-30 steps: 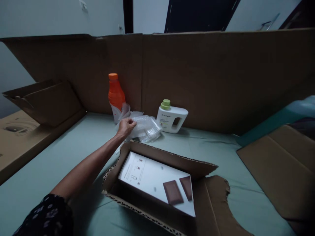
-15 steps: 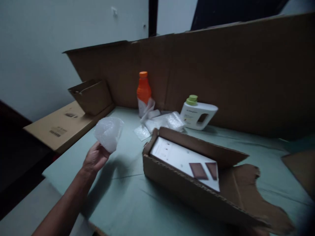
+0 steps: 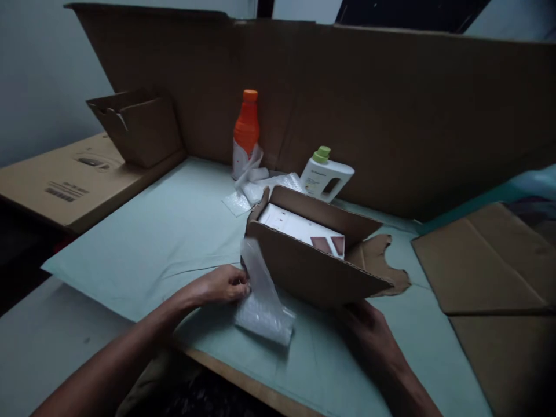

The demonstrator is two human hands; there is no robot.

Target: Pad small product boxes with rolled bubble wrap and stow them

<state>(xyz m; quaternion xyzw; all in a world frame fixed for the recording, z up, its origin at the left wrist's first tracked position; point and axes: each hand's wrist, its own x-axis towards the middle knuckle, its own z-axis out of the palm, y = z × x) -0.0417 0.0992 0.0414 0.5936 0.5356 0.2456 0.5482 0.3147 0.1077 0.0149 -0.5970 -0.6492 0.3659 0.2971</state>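
Note:
My left hand (image 3: pixel 232 284) is closed on a strip of bubble wrap (image 3: pixel 266 315), which hangs down in front of the near left corner of an open cardboard box (image 3: pixel 304 266). Inside that box lies a white carton (image 3: pixel 291 226) with brown rectangles printed on it. My right hand (image 3: pixel 365 321) grips the box from below at its near right side, its fingertips hidden under the cardboard. A torn flap (image 3: pixel 382 263) sticks out from the box's right end.
Behind the box are more bubble wrap (image 3: pixel 247 194), an orange bottle (image 3: pixel 247 127) and a white jug (image 3: pixel 328 176) with a green cap. A tall cardboard panel (image 3: pixel 347 98) stands behind them. Cardboard boxes lie left (image 3: pixel 65 179) and right (image 3: pixel 490 260) on the pale green-covered table (image 3: pixel 195 202).
My left hand has come down and right with the bubble wrap, to the box's near left corner. More of my right hand shows beneath the box. The view has tilted downward.

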